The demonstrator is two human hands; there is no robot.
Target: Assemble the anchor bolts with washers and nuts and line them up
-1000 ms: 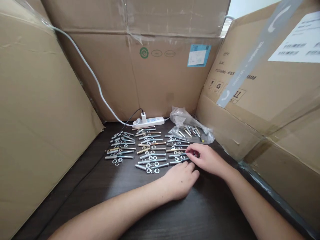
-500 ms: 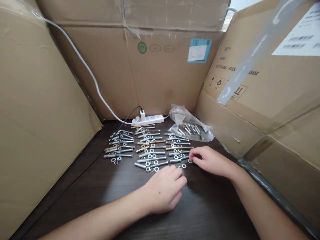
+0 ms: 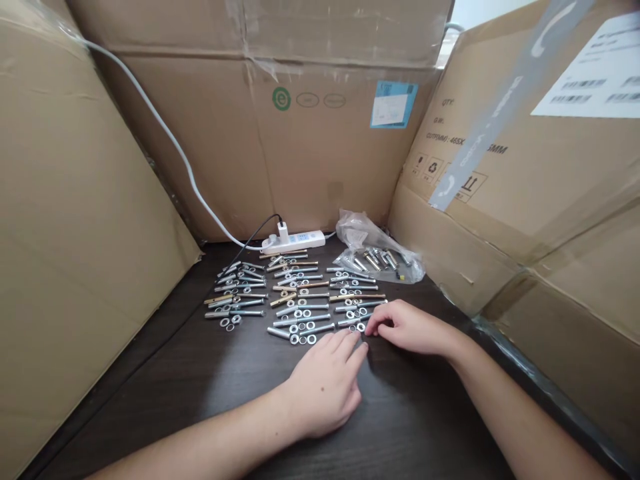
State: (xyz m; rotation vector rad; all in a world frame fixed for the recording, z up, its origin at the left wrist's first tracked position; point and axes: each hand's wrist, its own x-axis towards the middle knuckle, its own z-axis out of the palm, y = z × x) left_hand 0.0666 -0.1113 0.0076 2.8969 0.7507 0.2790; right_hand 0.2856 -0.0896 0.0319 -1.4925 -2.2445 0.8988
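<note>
Fingers of the right hand curl with thumb and forefinger slightly apart, just beside a small metal ring; I cannot tell whether they pinch anything. Nearer and to their left, the left hand bends its fingers close together; their undersides are hidden, so any hold is unclear. A 2nd ring lies just past the left fingers. Leftward and beyond the right fingers, bolts and tubes lie in 3 columns on the bench, with a clear bag farther beyond. The rings should be light, stiff and slippery; flat as they lie, pinching opposite rim edges seems best. Bolts look heavier and apt to roll: take them mid-shank.
</note>
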